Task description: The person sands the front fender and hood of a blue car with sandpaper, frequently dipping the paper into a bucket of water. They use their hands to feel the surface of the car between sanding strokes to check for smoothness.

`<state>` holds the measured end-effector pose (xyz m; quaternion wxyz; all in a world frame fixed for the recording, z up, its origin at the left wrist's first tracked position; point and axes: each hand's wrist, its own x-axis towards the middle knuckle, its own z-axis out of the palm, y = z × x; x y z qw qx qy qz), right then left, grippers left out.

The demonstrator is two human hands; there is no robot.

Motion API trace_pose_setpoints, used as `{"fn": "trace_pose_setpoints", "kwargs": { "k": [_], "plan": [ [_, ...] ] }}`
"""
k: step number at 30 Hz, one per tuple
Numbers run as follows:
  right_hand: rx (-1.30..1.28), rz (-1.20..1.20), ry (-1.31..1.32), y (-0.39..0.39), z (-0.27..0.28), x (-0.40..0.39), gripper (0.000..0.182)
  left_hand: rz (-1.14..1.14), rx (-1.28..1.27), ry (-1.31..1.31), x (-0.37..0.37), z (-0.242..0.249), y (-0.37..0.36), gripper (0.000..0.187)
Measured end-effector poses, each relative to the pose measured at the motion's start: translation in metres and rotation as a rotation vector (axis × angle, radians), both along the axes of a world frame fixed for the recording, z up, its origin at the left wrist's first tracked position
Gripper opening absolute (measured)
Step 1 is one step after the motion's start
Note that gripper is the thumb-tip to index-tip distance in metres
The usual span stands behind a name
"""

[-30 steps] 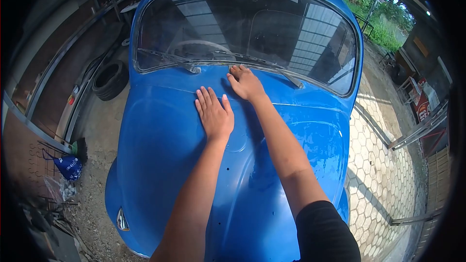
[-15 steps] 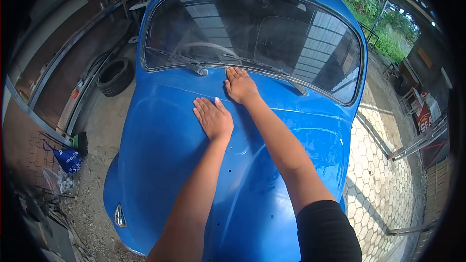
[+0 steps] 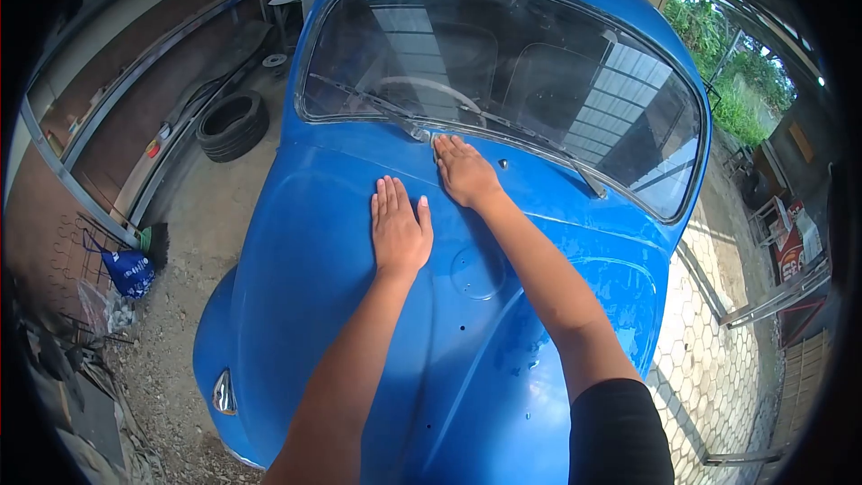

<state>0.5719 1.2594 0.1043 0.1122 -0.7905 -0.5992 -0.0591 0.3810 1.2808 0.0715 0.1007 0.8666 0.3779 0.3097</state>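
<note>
A blue rounded car hood (image 3: 314, 242) fills the middle of the view. My left hand (image 3: 400, 232) lies flat on it, left of the centre ridge, fingers pointing up toward the windshield and thumb apart. Farther up, my right hand (image 3: 466, 171) rests flat on the blue panel just below the windshield (image 3: 512, 81), its fingertips close to the base of the left windshield wiper (image 3: 415, 132). Neither hand holds anything. A second wiper (image 3: 588, 181) sits to the right of my right hand. Small dark holes and a round outline mark the hood's centre.
On the left, a tire (image 3: 232, 127) lies on the floor near a metal shelf (image 3: 81, 139). A blue bag (image 3: 128, 271) hangs below it. Hexagonal paving (image 3: 709, 359) runs along the right, with a metal frame (image 3: 777, 292) beside it.
The view has shifted, so the car appears farther right and slightly lower. My left hand's fingers now point more directly upward. Both hands remain on the blue bodywork.
</note>
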Motion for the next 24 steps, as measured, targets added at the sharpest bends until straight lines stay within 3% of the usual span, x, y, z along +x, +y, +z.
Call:
{"fn": "trace_pose_setpoints", "kwargs": {
  "k": [2, 4, 7, 13, 17, 20, 24],
  "plan": [
    [0.1, -0.179, -0.056, 0.025, -0.011, 0.011, 0.057, 0.052, 0.047, 0.032, -0.005, 0.003, -0.006, 0.068],
    [0.095, -0.164, -0.01, 0.026, -0.012, -0.011, 0.056, 0.139, 0.037, 0.021, -0.002, -0.001, -0.008, 0.067],
    [-0.001, 0.096, 0.115, 0.001, -0.01, -0.018, 0.056, 0.136, 0.049, -0.039, -0.007, -0.002, -0.004, 0.066],
    [-0.008, 0.067, 0.069, 0.036, 0.002, -0.045, 0.056, 0.058, 0.097, -0.108, -0.007, -0.002, -0.005, 0.066],
    [0.038, 0.052, 0.065, 0.003, -0.005, -0.037, 0.058, 0.031, 0.077, -0.084, -0.008, 0.005, -0.007, 0.068],
    [0.082, -0.019, 0.022, -0.039, -0.011, -0.029, 0.059, -0.093, 0.089, -0.086, -0.009, 0.004, -0.003, 0.067],
    [0.078, -0.31, 0.078, -0.016, 0.004, -0.025, 0.059, -0.092, 0.05, -0.088, -0.008, 0.001, -0.002, 0.066]
  ]
}}
